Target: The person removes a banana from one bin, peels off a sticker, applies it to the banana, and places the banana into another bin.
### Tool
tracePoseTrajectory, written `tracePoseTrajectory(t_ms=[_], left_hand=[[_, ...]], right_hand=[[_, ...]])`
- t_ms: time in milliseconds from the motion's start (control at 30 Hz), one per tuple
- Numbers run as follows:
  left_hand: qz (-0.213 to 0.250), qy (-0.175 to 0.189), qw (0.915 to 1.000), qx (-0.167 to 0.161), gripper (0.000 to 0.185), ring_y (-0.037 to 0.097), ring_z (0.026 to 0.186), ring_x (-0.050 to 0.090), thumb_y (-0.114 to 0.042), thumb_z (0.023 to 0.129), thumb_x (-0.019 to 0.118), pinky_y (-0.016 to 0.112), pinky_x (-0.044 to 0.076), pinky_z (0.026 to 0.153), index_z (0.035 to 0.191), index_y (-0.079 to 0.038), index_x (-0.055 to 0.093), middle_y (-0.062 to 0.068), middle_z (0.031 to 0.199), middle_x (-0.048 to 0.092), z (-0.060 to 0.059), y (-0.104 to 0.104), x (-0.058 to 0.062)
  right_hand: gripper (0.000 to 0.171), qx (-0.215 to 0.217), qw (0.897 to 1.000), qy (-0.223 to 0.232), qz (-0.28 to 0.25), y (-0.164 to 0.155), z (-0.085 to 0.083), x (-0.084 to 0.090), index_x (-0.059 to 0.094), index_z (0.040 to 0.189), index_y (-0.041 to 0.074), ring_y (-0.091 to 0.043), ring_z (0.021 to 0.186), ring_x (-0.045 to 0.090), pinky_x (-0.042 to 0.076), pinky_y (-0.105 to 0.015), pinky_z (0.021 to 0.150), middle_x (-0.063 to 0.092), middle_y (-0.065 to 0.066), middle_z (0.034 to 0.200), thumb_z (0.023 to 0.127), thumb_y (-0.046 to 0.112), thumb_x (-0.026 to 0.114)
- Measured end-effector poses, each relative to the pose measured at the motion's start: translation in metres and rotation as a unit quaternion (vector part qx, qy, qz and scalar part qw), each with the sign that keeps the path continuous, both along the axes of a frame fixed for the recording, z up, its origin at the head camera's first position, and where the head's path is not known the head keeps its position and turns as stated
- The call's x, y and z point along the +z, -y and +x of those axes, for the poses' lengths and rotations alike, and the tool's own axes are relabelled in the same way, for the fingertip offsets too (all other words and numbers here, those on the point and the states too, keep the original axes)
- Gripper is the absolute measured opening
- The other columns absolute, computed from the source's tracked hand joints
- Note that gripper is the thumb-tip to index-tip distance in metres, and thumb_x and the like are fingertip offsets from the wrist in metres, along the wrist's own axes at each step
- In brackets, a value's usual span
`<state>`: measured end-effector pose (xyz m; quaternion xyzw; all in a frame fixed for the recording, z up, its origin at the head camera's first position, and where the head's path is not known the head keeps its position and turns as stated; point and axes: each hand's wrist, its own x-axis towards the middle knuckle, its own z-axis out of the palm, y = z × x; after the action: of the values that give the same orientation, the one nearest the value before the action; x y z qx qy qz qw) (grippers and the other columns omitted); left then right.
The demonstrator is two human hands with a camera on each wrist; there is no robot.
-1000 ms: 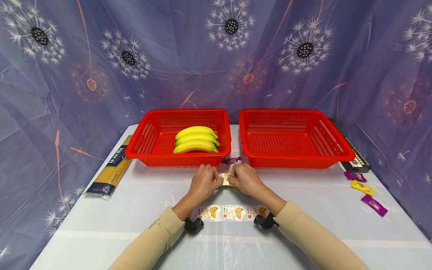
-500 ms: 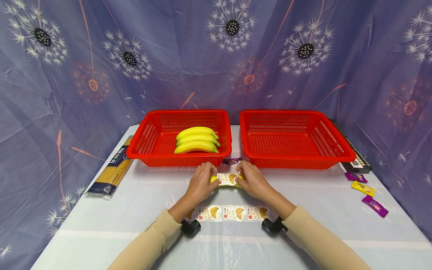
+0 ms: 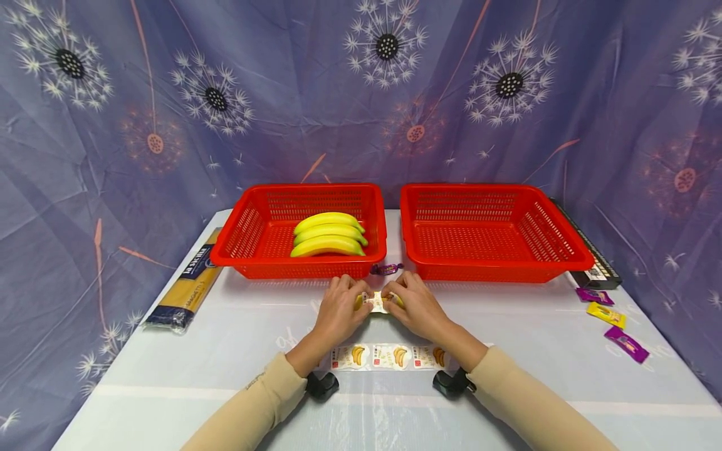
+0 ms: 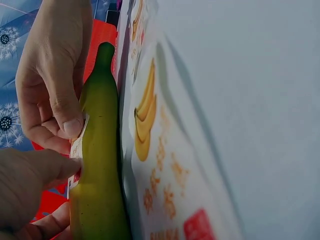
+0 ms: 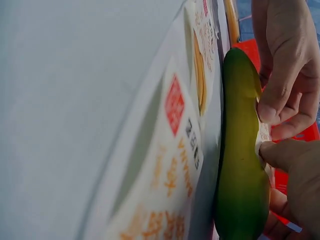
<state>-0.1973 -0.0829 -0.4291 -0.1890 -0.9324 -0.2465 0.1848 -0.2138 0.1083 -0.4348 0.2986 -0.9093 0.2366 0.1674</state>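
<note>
A yellow-green banana (image 4: 102, 145) lies crosswise on the white table in front of the red baskets. On its upper side is a white banana label (image 3: 377, 302), partly covered by my thumbs. My left hand (image 3: 341, 307) grips the left part of the banana, its thumb pressing the label and its fingers behind the fruit. From the other side my right hand (image 3: 416, 304) holds the banana the same way, thumb on the label. Nearer to me lies a strip of banana labels (image 3: 392, 356), its left end hidden by my left forearm.
One red basket (image 3: 296, 268) holds several bananas (image 3: 329, 234); a second red basket (image 3: 496, 270) stands to its right. Spaghetti (image 3: 186, 279) lies at left. A purple-wrapped candy (image 3: 386, 269) sits between the baskets, and more candies (image 3: 625, 343) lie at right near a black box (image 3: 598, 272).
Half a second ago my hands were farther apart, with more of the label showing. They have since come together, thumbs over the label. The baskets and label strip stayed put.
</note>
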Motion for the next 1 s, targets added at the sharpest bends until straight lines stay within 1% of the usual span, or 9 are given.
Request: tracePoseTrajectory(t_ms=[133, 267, 367, 433, 633, 800, 900, 1000], left_hand=[[-0.008, 0.002, 1.0, 0.004, 0.019, 0.019, 0.082, 0.044, -0.023, 0.076, 0.076, 0.028, 0.033, 0.067, 0.091, -0.02, 0.066, 0.003, 0.086, 0.055, -0.001, 0.0, 0.0], [-0.014, 0.007, 0.9999, 0.004, 0.02, 0.019, 0.081, 0.044, -0.023, 0.075, 0.075, 0.027, 0.033, 0.065, 0.092, -0.02, 0.065, 0.003, 0.085, 0.055, -0.001, 0.0, 0.0], [-0.02, 0.009, 0.9997, 0.005, 0.021, 0.019, 0.08, 0.044, -0.022, 0.074, 0.075, 0.027, 0.033, 0.065, 0.093, -0.019, 0.066, 0.003, 0.085, 0.055, -0.001, 0.001, 0.0], [-0.026, 0.009, 0.9996, 0.006, 0.023, 0.019, 0.08, 0.045, -0.022, 0.073, 0.075, 0.027, 0.034, 0.066, 0.093, -0.018, 0.065, 0.003, 0.085, 0.054, -0.001, 0.001, 0.0], [-0.034, 0.016, 0.9993, 0.007, 0.027, 0.02, 0.083, 0.046, -0.022, 0.073, 0.076, 0.03, 0.038, 0.07, 0.096, -0.015, 0.065, 0.004, 0.087, 0.054, -0.002, 0.003, 0.0], [-0.024, 0.019, 0.9995, -0.002, 0.029, 0.02, 0.083, 0.047, -0.019, 0.072, 0.077, 0.032, 0.038, 0.074, 0.097, -0.012, 0.064, 0.005, 0.088, 0.054, -0.001, 0.006, -0.001], [-0.016, 0.022, 0.9996, -0.004, 0.029, 0.02, 0.083, 0.046, -0.017, 0.072, 0.076, 0.032, 0.039, 0.076, 0.097, -0.011, 0.063, 0.005, 0.089, 0.054, 0.0, 0.007, -0.001], [-0.015, 0.026, 0.9995, -0.004, 0.029, 0.02, 0.084, 0.046, -0.016, 0.072, 0.076, 0.033, 0.039, 0.076, 0.097, -0.01, 0.063, 0.006, 0.09, 0.054, 0.001, 0.007, -0.002]], right_hand=[[0.017, -0.01, 1.0, -0.007, 0.011, 0.002, -0.001, -0.001, 0.066, 0.092, 0.022, -0.015, 0.083, 0.046, 0.037, -0.027, 0.071, 0.05, 0.001, 0.088, 0.078, 0.023, 0.075], [0.023, -0.008, 0.999, -0.027, 0.02, 0.004, -0.001, -0.001, 0.067, 0.093, 0.022, -0.014, 0.08, 0.043, 0.035, -0.025, 0.067, 0.049, 0.001, 0.087, 0.075, 0.028, 0.079], [0.025, -0.006, 0.999, -0.042, 0.028, 0.005, -0.001, -0.002, 0.067, 0.095, 0.021, -0.014, 0.08, 0.044, 0.036, -0.025, 0.066, 0.049, 0.001, 0.087, 0.074, 0.027, 0.08], [0.027, -0.006, 0.998, -0.045, 0.033, 0.004, -0.001, -0.003, 0.067, 0.096, 0.019, -0.015, 0.08, 0.045, 0.038, -0.026, 0.066, 0.05, 0.0, 0.088, 0.073, 0.025, 0.08], [0.032, -0.005, 0.999, -0.035, 0.035, -0.003, 0.001, -0.004, 0.066, 0.098, 0.013, -0.017, 0.084, 0.049, 0.044, -0.029, 0.069, 0.053, -0.002, 0.09, 0.071, 0.021, 0.082], [0.036, 0.0, 0.999, -0.023, 0.032, -0.01, 0.002, -0.005, 0.066, 0.103, 0.01, -0.014, 0.082, 0.048, 0.043, -0.027, 0.068, 0.054, -0.003, 0.092, 0.072, 0.018, 0.081], [0.037, 0.002, 0.999, -0.019, 0.032, -0.011, 0.003, -0.006, 0.065, 0.106, 0.01, -0.012, 0.08, 0.047, 0.042, -0.026, 0.067, 0.054, -0.002, 0.094, 0.072, 0.016, 0.08], [0.038, -0.001, 0.999, -0.013, 0.039, -0.008, 0.003, -0.005, 0.063, 0.107, 0.014, -0.012, 0.081, 0.046, 0.041, -0.026, 0.066, 0.052, -0.001, 0.093, 0.074, 0.021, 0.079]])
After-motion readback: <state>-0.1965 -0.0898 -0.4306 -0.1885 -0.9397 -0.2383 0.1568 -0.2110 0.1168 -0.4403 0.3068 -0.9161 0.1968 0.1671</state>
